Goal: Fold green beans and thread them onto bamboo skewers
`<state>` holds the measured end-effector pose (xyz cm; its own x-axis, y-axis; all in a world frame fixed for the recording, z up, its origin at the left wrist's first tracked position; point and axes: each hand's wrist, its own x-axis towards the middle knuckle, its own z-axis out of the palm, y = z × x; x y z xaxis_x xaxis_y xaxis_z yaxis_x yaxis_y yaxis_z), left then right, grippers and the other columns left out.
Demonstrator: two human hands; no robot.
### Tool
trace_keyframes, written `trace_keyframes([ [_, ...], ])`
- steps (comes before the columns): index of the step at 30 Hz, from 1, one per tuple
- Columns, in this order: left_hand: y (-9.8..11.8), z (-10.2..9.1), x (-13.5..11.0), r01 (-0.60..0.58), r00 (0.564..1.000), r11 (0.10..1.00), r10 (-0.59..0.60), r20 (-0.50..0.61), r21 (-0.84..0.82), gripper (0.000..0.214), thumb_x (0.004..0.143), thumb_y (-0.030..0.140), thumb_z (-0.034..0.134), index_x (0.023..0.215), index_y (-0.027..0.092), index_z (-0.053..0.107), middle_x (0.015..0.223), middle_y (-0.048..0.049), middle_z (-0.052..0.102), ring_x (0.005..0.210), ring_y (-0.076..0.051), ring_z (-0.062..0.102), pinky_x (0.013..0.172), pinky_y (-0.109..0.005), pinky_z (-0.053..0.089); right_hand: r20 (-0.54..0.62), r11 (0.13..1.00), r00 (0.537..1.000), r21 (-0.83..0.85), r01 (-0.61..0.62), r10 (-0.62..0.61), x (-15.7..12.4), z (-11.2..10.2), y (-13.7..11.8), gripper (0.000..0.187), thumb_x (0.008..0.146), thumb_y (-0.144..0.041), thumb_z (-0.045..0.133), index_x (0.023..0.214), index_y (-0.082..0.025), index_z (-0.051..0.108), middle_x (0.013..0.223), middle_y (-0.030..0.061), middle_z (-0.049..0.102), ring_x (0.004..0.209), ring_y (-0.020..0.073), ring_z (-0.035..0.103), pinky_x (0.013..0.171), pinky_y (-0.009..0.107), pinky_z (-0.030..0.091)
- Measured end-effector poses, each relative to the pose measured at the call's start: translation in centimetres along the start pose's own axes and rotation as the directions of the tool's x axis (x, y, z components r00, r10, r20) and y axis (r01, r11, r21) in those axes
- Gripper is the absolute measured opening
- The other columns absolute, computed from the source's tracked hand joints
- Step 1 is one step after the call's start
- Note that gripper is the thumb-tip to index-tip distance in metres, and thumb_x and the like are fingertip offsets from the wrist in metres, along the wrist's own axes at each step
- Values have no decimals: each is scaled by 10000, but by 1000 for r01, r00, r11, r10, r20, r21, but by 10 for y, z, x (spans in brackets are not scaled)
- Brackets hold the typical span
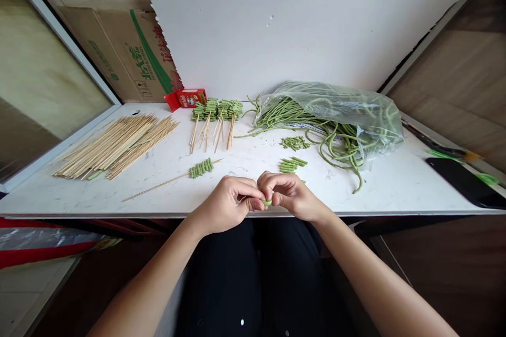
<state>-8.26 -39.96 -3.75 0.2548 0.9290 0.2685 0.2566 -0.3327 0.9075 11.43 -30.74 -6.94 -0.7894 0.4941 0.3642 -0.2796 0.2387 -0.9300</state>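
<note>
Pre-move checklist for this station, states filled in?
1. Bean piece gripped: ok, pinched between left hand and right hand.
2. Bean piece broken through: cannot tell, fingers cover much of it.
3. Threaded skewer lying on the tabletop: ok, both ends bare.
4. Loose skewers free of stray bits: not ok, green strips lie among them.
5. Long beans accessible: ok, spilling from the plastic bag.

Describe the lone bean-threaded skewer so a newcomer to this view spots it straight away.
On the white table, look between the big pile of sticks at the left and the left hand. A thin skewer slants there, green bean pieces bunched toward its farther, right-hand end. It lies by itself, whereas the other bean-threaded skewers are grouped near the red box.
</note>
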Motion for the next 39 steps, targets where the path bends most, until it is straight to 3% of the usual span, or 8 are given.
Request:
trace_keyframes([
  [4, -4, -3, 1, 20, 998, 999, -17, -52, 50, 204, 979, 329, 716, 895, 178, 825, 878, -86, 781, 791, -185, 704, 710, -287, 554, -130, 973, 988, -223, 54, -84, 2, 2, -11, 292, 988, -471, 708, 860, -209, 712, 843, 55, 674, 810, 199, 628, 793, 362, 528],
  [8, -9, -5, 3, 49, 988, 972, -13, -156, 231, 179, 987, 334, 716, 993, 194, 828, 937, -81, 793, 843, -195, 708, 717, -290, 528, -174, 799, 953, -593, 99, -248, 3, 1, -25, 116, 987, -333, 731, 919, -247, 767, 876, 66, 734, 927, 245, 647, 881, 412, 525],
  [14, -9, 1, 4, -91, 900, 871, 279, -335, 482, 116, 996, 255, 696, 990, 208, 801, 963, -74, 789, 889, -208, 715, 827, -340, 544, -155, 700, 939, -705, 114, -308, 3, 4, -29, 100, 986, -274, 734, 1076, -265, 776, 945, 67, 758, 919, 249, 646, 824, 400, 525],
  [18, -7, 5, 3, -98, 895, 842, 308, -323, 531, 120, 1004, 265, 685, 1016, 210, 792, 959, -74, 785, 891, -214, 708, 828, -353, 534, -173, 673, 927, -732, 104, -333, 3, 8, -29, 70, 999, -245, 701, 1025, -261, 764, 906, 70, 744, 890, 256, 629, 812, 413, 515],
  [24, -7, 9, 1, -127, 907, 808, 330, -262, 575, 228, 1015, 143, 585, 913, 210, 778, 844, -41, 757, 779, -181, 666, 832, -375, 481, -224, 757, 931, -649, 78, -287, 3, 12, -28, 145, 1019, -296, 667, 916, -250, 757, 831, 63, 720, 845, 242, 607, 777, 404, 506],
  [31, -4, 7, 2, -153, 913, 877, 302, -273, 456, 244, 985, 124, 600, 870, 222, 792, 806, -31, 762, 735, -171, 672, 824, -377, 499, -354, 978, 931, -207, 17, -91, 2, 17, -11, 322, 902, -537, 796, 881, -217, 782, 816, 61, 703, 769, 206, 625, 733, 360, 523],
  [36, -7, 2, 3, -115, 951, 960, 181, -251, 255, 203, 993, 180, 642, 868, 205, 801, 852, -59, 768, 802, -184, 700, 787, -331, 551, -314, 1000, 949, 8, -13, 15, 3, 17, -6, 303, 890, -501, 818, 846, -207, 763, 807, 39, 680, 747, 173, 623, 717, 329, 529],
  [39, -10, -1, 4, -93, 951, 972, 152, -271, 216, 159, 1000, 228, 672, 938, 196, 815, 897, -71, 774, 832, -184, 713, 783, -314, 559, -366, 998, 931, -51, -24, 3, 3, -2, -7, 278, 865, -491, 842, 892, -219, 796, 833, 45, 704, 760, 176, 630, 694, 322, 524],
])
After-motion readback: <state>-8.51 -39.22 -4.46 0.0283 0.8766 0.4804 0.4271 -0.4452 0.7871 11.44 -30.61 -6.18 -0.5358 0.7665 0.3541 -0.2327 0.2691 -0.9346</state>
